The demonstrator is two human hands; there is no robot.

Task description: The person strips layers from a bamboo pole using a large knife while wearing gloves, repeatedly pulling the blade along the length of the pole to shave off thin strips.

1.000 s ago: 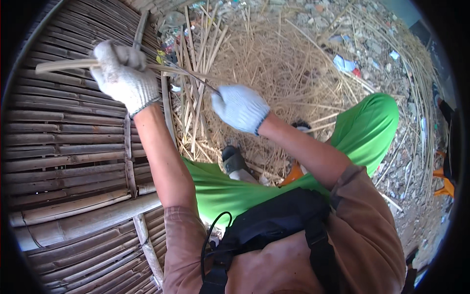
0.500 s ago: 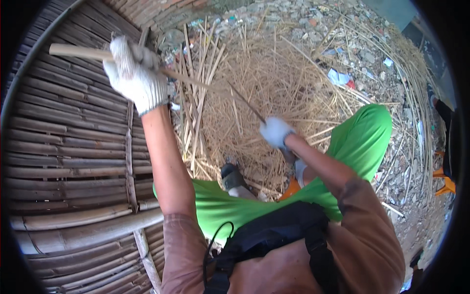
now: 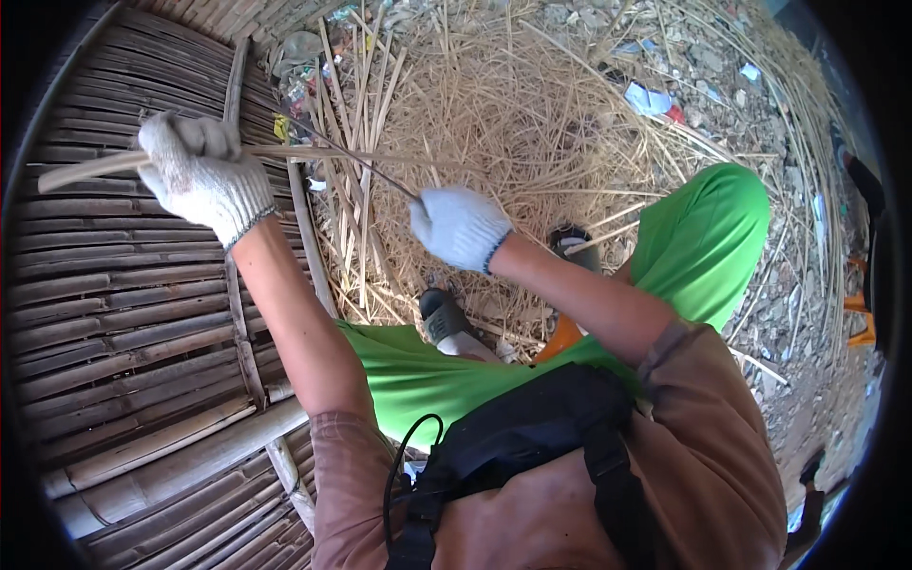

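My left hand (image 3: 207, 179), in a white knitted glove, is closed around a pale bamboo strip (image 3: 87, 173). One broad end of the strip juts out to the left, and the rest runs right over the shavings. My right hand (image 3: 460, 228), also in a white glove, is closed on a knife whose handle is hidden in the fist. Its thin dark blade (image 3: 369, 169) points up and left, crossing the strip between my hands. Whether blade and strip touch, I cannot tell.
A heap of bamboo shavings (image 3: 513, 123) covers the ground ahead. Longer split strips (image 3: 366, 104) lie left of it. A bamboo slat wall (image 3: 123, 285) fills the left side. Rubble and scraps (image 3: 708, 57) spread to the right. An orange stool (image 3: 562, 334) shows between my legs.
My right hand with the knife has swung left, bringing the blade across the strip. The left hand has shifted left and a little nearer, still gripping the strip.
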